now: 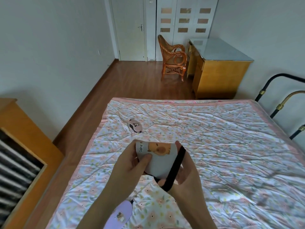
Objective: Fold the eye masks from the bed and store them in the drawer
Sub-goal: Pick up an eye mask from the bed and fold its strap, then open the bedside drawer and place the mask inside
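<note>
A white eye mask [160,160] with an orange cartoon animal and a black strap [175,167] is held above the bed [222,138], folded over. My left hand [130,164] grips its left side with the thumb on its face. My right hand [184,176] holds its right side, and the strap runs across that hand's fingers. A pink eye mask [135,127] lies flat near the bed's far left corner. A purple eye mask [119,214] lies on the bed by my left forearm, partly hidden by it.
A wooden cabinet [24,146] with an open top compartment [16,171] stands to the left of the bed. A rattan chair [172,57] and a yellow desk [217,70] stand across the wooden floor. A metal bed frame [283,103] rises at the right.
</note>
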